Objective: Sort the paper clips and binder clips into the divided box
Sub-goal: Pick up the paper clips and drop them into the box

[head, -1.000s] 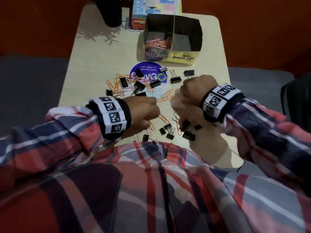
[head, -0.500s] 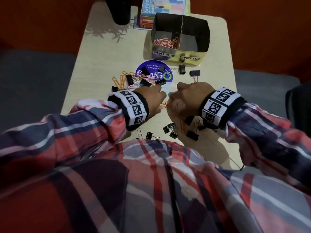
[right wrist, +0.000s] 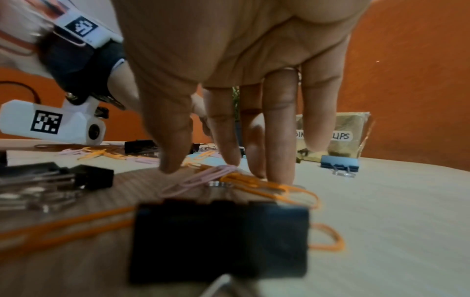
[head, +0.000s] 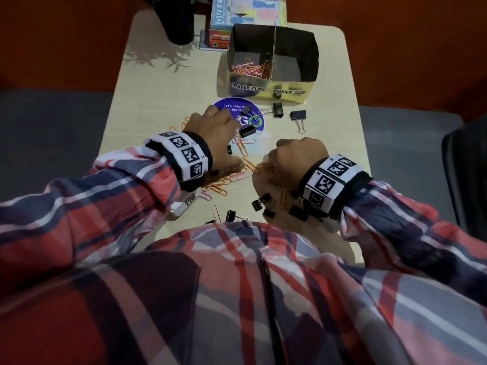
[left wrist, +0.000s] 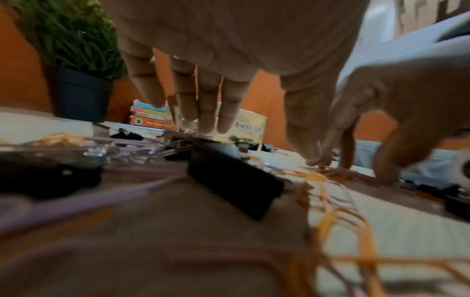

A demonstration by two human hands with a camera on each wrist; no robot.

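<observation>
The grip of the right hand (right wrist: 229, 50) points down at the counter (head: 147, 83), thumb and fingers extended, their tips resting on a small bunch of pink and orange paper clips (right wrist: 229, 176) without closing around them. Seen from the head, this hand sits near the middle of the counter, knuckles up, wrist bent sharply.

The left hand (head: 213, 135) reaches farther out, palm down over the scattered clips, its fingers (left wrist: 208, 104) straight and slightly spread above the pile; it grips nothing visible. Its thumb hangs close beside the right hand's fingertips.

Loose paper clips (head: 237, 177) lie between and under both hands, mixed with black binder clips (head: 263, 204) near the person's body. More binder clips (head: 297, 115) lie far right, just in front of the divided box (head: 268, 88), and one lies on a round blue sticker (head: 253, 122).

The box stands at the far side of the counter. Its left compartment, labelled PAPER CLIPS, holds a heap of pink and orange clips (head: 250, 68); no clips show in the right one, labelled BINDER CLIPS. A dark potted plant (head: 176, 19) and a stack of books (head: 245, 11) stand behind the box.
</observation>
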